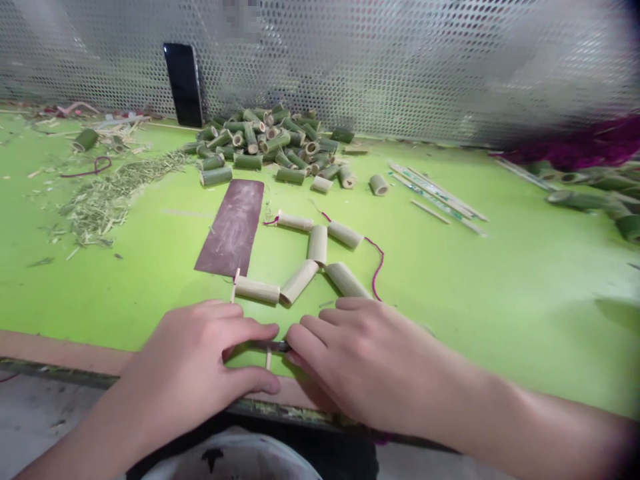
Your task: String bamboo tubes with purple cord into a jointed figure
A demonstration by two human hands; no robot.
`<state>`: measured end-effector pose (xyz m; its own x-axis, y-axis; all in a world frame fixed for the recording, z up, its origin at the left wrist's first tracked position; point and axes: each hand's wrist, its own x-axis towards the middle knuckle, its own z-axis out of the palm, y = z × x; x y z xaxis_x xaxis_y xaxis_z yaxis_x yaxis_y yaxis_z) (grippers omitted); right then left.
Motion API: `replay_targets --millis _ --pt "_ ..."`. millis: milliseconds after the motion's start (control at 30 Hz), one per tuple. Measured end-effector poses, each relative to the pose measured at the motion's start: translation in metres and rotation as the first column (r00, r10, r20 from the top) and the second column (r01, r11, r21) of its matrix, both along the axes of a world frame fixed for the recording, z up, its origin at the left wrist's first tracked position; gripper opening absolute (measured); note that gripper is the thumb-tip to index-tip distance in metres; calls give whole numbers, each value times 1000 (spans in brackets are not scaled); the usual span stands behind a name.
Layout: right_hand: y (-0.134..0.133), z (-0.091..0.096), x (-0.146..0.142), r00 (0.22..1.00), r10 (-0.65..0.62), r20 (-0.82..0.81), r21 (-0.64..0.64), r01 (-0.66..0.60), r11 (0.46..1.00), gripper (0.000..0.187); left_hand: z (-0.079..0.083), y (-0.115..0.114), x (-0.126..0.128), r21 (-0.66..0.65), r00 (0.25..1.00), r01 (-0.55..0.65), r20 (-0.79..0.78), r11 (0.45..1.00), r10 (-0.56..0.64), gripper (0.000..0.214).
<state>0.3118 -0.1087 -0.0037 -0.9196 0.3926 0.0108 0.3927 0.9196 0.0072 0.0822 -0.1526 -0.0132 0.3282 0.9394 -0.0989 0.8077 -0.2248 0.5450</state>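
My right hand [345, 347] is closed around a dark, narrow knife [273, 346], its handle hidden under the fingers. The blade lies across a short thin wooden stick [269, 360] near the table's front edge. My left hand [225, 347] has its thumb and index finger at the two ends of that stick, with the blade between them. Just beyond the hands, pale bamboo tubes [299, 283] are laid out in a figure-like shape. A purple cord [381, 267] runs from the right-hand tubes, and a small stick [237, 275] is at the left tube's end.
Brown sandpaper [233, 227] lies left of the tubes. Behind are a heap of green bamboo pieces [275, 143], a propped phone [184, 85] and shavings [110, 190]. Thin sticks [435, 190] lie at right. A perforated metal screen [350, 67] borders the green table [525, 300].
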Motion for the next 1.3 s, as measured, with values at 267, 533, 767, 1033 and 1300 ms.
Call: replay_targets --millis 267,533,767,1033,1300 --pt "-2 -3 1 999 6 -33 58 -4 998 14 -1 -2 1 -38 999 9 35 999 -7 33" --pt "-5 -4 -1 999 -16 -35 67 19 998 18 -2 -2 3 -54 1000 -8 22 999 9 30" --pt "-2 8 -6 994 -41 104 -112 53 992 23 -1 -3 5 -53 999 -28 28 998 29 33" --pt "3 6 5 999 -24 -32 -48 23 999 24 -2 -2 4 -38 1000 -18 22 999 19 34" --pt "3 -4 5 998 20 -58 54 -17 998 18 -2 1 4 -79 1000 -18 11 997 19 33"
